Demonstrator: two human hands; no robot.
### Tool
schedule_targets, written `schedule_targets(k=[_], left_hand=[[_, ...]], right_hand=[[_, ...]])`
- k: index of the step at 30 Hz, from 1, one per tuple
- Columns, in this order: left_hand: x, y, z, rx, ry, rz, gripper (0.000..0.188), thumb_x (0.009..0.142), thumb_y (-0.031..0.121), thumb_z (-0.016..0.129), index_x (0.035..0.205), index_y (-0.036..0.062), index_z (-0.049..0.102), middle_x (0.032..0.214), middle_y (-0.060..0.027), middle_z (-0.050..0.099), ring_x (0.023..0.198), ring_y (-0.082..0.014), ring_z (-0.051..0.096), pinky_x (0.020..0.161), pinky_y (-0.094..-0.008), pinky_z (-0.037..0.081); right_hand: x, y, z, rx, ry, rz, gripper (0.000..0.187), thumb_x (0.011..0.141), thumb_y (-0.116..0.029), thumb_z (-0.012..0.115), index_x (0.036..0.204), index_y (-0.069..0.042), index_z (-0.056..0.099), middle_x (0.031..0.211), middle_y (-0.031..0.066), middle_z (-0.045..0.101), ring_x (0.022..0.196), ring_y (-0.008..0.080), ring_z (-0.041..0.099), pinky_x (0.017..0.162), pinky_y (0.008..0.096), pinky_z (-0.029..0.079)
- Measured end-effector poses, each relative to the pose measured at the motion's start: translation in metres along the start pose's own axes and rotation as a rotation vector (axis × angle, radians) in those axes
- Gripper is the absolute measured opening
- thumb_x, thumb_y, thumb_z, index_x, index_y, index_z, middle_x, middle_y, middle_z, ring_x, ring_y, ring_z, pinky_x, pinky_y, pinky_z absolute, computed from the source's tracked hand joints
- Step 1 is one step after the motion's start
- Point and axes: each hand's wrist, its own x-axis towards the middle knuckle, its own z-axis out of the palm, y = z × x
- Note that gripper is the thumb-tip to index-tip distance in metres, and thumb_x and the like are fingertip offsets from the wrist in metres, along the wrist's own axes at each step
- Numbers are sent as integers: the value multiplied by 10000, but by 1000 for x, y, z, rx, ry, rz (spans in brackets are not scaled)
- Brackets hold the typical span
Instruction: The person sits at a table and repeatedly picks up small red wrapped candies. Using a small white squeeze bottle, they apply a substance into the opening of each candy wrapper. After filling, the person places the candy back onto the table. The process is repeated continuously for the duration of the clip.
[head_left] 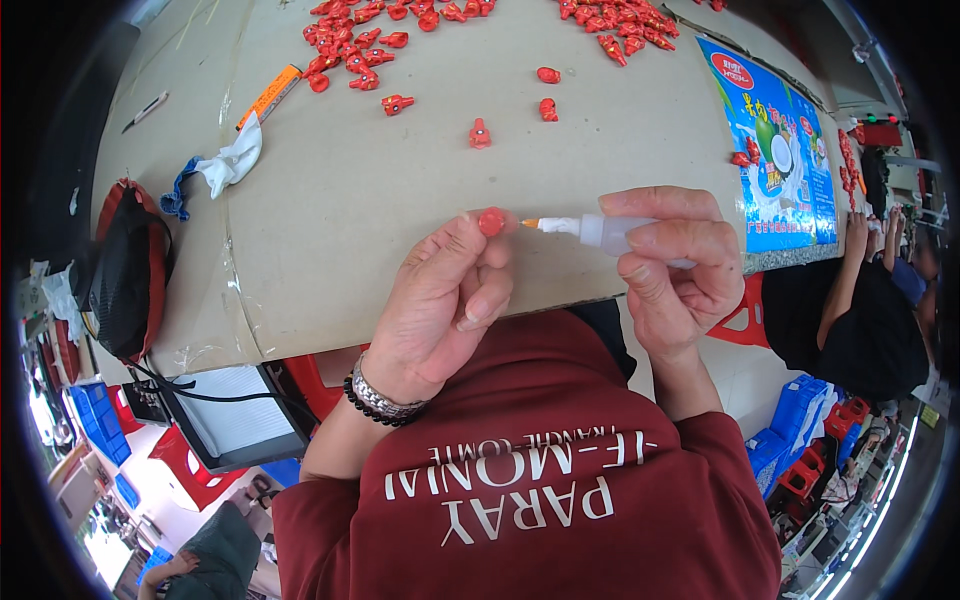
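Between the thumb and fingers of my left hand is a small round red plastic part. My right hand grips a translucent white squeeze bottle lying level, its white nozzle ending in an orange tip. That tip points left and sits close to the red part; whether they touch I cannot tell. Ahead of my hands, a red figure-like piece stands on the table, with another red piece to its left and two more to its right.
Piles of red pieces lie at the table's far side. On the left are an orange box, a crumpled white cloth, a pen and a black-and-red bag. A blue printed sheet covers the right end, where other people work.
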Motion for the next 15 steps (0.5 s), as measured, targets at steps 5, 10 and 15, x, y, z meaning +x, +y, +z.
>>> schedule_targets(k=[5,10,15], left_hand=[[0,-1,0,14,-10,-19,322,999,341,418,970,51,554,781,-4,522,460,-64,360,396,-193,289],[-1,-2,1,36,-8,-26,361,1000,372,396,950,48,546,776,-2,523,458,-65,351,399,-195,292],[-1,-2,1,17,-12,-40,360,1002,365,397,967,47,562,773,-4,541,471,-72,365,404,-195,286]], right_hand=[[-3,-8,1,-90,-85,75,157,816,-70,691,918,-51,572,1015,195,629,843,177,609,656,234,472],[-1,-7,1,-134,-114,32,140,817,-59,687,901,-47,576,1007,206,631,815,166,602,631,235,476],[-2,-6,3,-132,-115,40,141,811,-50,690,894,-45,576,1001,207,634,809,169,607,616,233,478]])
